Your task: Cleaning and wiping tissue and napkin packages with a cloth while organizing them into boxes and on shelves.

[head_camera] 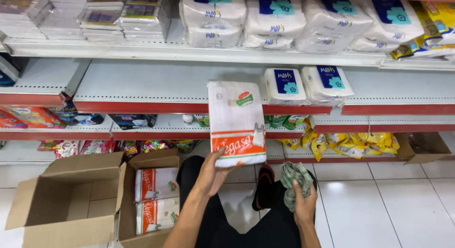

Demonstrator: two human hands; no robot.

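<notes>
Left hand [212,174] gripped white-and-orange pack [237,124] by lower edge, held upright before red-edged shelf [142,84]. Right hand [303,203] clutched checked cloth [295,174]. Open carton [149,200] with two matching packs stood on floor, lower left.

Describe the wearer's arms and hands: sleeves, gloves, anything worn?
Both forearms are bare as far as the view shows, no sleeves visible. The left hand and right hand have no gloves. No watch, ring or wristband shows on either.

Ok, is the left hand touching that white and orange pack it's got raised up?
Touching. The head view shows the left hand gripping the bottom edge of the white and orange pack, thumb across its front.
</notes>
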